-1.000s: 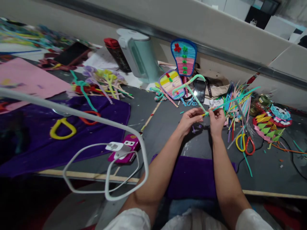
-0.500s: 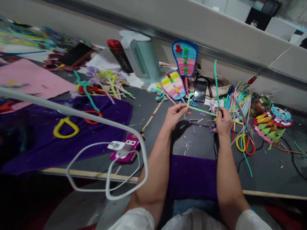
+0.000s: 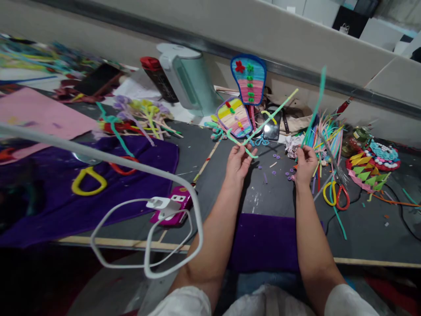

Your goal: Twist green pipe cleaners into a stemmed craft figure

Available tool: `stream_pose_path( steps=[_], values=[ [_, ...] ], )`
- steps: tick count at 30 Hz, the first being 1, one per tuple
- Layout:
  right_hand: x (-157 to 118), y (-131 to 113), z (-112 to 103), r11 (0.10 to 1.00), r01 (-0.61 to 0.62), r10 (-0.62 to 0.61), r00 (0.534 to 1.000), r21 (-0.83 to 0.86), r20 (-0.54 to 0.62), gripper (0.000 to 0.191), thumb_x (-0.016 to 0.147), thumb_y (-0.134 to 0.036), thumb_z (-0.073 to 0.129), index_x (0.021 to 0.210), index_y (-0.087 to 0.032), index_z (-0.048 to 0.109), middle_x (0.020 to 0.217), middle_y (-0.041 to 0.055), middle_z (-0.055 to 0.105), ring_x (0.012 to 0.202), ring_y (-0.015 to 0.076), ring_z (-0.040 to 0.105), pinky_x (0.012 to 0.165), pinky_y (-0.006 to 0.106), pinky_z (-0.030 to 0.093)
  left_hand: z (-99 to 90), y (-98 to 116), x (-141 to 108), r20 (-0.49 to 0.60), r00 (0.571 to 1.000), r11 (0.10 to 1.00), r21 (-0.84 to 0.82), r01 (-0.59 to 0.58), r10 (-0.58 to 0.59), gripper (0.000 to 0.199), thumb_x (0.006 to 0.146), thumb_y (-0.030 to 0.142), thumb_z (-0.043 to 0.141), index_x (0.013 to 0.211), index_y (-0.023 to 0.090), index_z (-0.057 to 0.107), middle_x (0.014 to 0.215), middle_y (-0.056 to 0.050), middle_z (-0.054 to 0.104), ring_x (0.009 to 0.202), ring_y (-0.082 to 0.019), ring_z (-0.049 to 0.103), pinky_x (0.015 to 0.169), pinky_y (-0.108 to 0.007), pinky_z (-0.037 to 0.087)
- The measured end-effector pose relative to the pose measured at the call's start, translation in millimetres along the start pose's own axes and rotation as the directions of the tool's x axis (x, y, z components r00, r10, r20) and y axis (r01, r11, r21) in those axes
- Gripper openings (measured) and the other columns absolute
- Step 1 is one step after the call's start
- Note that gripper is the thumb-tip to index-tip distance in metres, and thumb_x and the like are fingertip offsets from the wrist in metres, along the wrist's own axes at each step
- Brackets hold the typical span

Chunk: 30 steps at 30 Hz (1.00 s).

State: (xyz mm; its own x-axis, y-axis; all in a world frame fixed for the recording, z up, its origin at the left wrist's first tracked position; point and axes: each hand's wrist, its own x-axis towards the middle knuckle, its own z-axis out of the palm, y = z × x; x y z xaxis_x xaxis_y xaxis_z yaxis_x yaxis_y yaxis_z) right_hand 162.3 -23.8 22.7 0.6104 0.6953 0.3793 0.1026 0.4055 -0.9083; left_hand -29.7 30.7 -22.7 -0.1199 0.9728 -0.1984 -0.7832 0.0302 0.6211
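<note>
Head view shows a white cable looping left of the left hand, which pinches a green pipe-cleaner piece, seemingly already twisted together, purple bits cluttering between the hands, the right hand pinching a teal pipe cleaner, apparently not yet attached, and scissors rightward.

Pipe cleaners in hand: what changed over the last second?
The left hand moved leftward, away from the right hand, which let go of the light green pipe cleaner, keeping the teal pipe cleaner. The left hand holds the light green one, its far end swung upward. The jug stayed put.
</note>
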Motion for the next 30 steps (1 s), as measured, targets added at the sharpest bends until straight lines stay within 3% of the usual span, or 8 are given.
stream_pose_path(
  steps=[5,10,14,20,26,30],
  values=[
    [-7.7,10.9,8.8,0.995,-0.099,0.093,0.978,0.025,0.187,0.023,0.074,-0.038,0.069,0.088,-0.018,0.069,0.082,0.0007,0.068,0.076,0.0136,0.058,0.073,0.027,0.048,1.4,-18.3,-1.4,-0.047,0.99,0.991,-0.019,0.13,-0.131,0.025,0.082,0.01,0.071,0.079,0.02,0.049,0.071,0.006,0.057,0.072,-0.008,0.063,0.093,-0.043,0.058],
    [-12.8,25.9,14.3,0.983,-0.183,0.18,0.953,-0.007,0.242,0.028,0.069,-0.041,0.071,0.084,-0.018,0.065,0.078,-0.0003,0.066,0.072,0.0129,0.055,0.071,0.026,0.046,12.4,-25.0,-12.9,-0.056,0.983,0.984,-0.032,0.173,-0.175,0.022,0.084,0.009,0.067,0.08,0.02,0.049,0.072,0.005,0.057,0.072,-0.008,0.062,0.095,-0.042,0.057],
    [-17.3,36.6,17.0,0.981,-0.164,0.185,0.951,-0.105,0.247,0.03,0.07,-0.045,0.07,0.08,-0.018,0.061,0.076,-0.0008,0.065,0.069,0.0131,0.053,0.069,0.027,0.046,22.6,-32.9,-26.7,-0.021,0.98,0.975,-0.11,0.193,-0.196,0.022,0.082,0.006,0.067,0.078,0.019,0.05,0.075,0.003,0.06,0.074,-0.008,0.064,0.097,-0.04,0.055],
    [-13.2,37.1,10.6,0.983,-0.092,0.122,0.974,-0.159,0.193,0.022,0.071,-0.038,0.068,0.076,-0.017,0.062,0.069,-0.0031,0.06,0.065,0.0126,0.05,0.067,0.027,0.042,28.6,-39.2,-38.2,0.057,0.975,0.977,0.028,0.213,-0.214,0.023,0.072,0.011,0.077,0.081,0.018,0.057,0.081,0.0,0.069,0.082,-0.012,0.07,0.09,-0.033,0.056],
    [-1.2,30.8,-0.7,0.975,-0.018,0.052,0.987,-0.223,0.15,0.019,0.074,-0.036,0.066,0.077,-0.018,0.061,0.069,-0.0036,0.059,0.066,0.0126,0.051,0.066,0.026,0.041,26.0,-19.8,-37.5,0.136,0.956,0.936,0.281,0.213,-0.258,0.026,0.069,0.018,0.079,0.092,0.015,0.068,0.075,-0.004,0.073,0.067,-0.015,0.071,0.067,-0.027,0.058],
    [1.1,30.3,-4.4,0.967,0.012,0.034,0.983,-0.254,0.179,0.017,0.077,-0.034,0.064,0.08,-0.018,0.064,0.071,-0.0021,0.062,0.068,0.0138,0.055,0.067,0.027,0.043,25.6,-13.8,-36.8,0.149,0.955,0.918,0.346,0.193,-0.257,0.025,0.067,0.016,0.078,0.091,0.012,0.071,0.074,-0.006,0.074,0.065,-0.016,0.072,0.063,-0.026,0.058]
  ],
)
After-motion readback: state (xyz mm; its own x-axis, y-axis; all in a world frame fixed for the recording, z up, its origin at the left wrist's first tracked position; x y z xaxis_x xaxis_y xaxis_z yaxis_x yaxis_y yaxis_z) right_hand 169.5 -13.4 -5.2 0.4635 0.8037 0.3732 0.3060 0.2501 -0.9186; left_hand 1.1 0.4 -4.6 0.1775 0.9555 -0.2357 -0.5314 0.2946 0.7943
